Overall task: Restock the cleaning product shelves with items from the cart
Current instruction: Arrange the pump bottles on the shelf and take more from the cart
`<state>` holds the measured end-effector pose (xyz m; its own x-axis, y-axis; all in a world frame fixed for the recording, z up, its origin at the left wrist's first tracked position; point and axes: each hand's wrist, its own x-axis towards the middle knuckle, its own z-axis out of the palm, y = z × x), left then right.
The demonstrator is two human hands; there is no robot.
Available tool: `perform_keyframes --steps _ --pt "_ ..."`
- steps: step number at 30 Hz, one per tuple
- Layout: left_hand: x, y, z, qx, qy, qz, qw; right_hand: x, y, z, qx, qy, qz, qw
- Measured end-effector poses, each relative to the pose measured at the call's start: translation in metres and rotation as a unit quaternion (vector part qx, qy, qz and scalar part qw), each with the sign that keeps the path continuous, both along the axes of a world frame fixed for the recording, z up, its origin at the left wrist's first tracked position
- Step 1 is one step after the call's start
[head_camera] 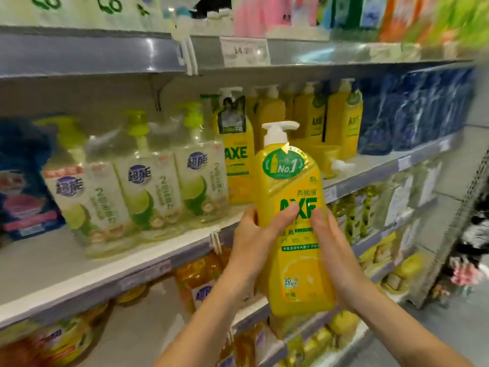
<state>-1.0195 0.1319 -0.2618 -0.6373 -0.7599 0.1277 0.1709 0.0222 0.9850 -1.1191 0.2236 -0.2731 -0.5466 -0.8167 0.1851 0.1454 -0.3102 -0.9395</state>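
- Grey metal supermarket shelving [39, 260] fills the view in tilted tiers, and motion blur smears its edges.
- At far left on the middle tier sits a dark blue and pink soft pack [23, 186]; its print is too blurred to read.
- Next come three clear plastic pump bottles with lime-green tops [148, 186], upright and touching, each full of pale liquid.
- Behind the hands stands a row of shelved yellow pump bottles [238, 154], several deep, with a gap in front of them.
- The left hand [254, 234] wraps the bottle's left flank, thumb across the front label and fingers hidden behind.
- Between both hands is the yellow plastic dish-soap bottle with a white pump [296, 260], held upright in the air, in front of and partly below the middle tier's edge and not yet on it.
  - It looks full, so probably heavy.
  - The wall seems stiff and the glossy label may be slippery.
  - The waist is the safest hold, as the pump neck could snap or dispense.
- The right hand [333, 247] clasps the right flank, palm flat along it and thumb on the front.
- At far right sit stacked dark blue marbled packs [412, 109].
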Motion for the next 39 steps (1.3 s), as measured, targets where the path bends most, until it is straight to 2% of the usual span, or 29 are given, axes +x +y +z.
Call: perform_keyframes --steps 3,10,13,19,25,30,33,39 --pt "-0.058 -0.022 0.007 -0.007 0.011 0.007 1.0 -0.06 -0.028 0.002 -0.013 0.009 0.007 1.0" --pt "-0.152 -0.063 0.041 0.005 0.023 0.116 0.993 -0.167 -0.092 0.026 -0.054 0.058 0.082 0.993" --pt "-0.165 -0.075 0.052 -0.022 0.027 0.153 0.988 -0.182 -0.115 0.038 -0.072 0.083 0.119 0.987" --pt "-0.167 -0.09 0.057 -0.044 0.054 0.2 0.977 -0.189 -0.146 0.05 -0.113 0.078 0.202 0.97" --pt "-0.169 -0.102 0.065 -0.101 0.045 0.236 0.966 -0.191 -0.169 0.049 -0.137 0.118 0.209 0.961" --pt "-0.172 -0.113 0.052 -0.205 0.002 0.329 0.922 -0.191 -0.183 0.027 -0.12 0.237 0.164 0.95" --pt "-0.178 -0.121 0.036 -0.24 -0.01 0.358 0.902 -0.208 -0.195 0.022 -0.12 0.356 0.124 0.918" --pt "-0.183 -0.129 0.022 -0.267 0.023 0.376 0.887 -0.223 -0.205 0.028 -0.048 0.434 0.18 0.882"
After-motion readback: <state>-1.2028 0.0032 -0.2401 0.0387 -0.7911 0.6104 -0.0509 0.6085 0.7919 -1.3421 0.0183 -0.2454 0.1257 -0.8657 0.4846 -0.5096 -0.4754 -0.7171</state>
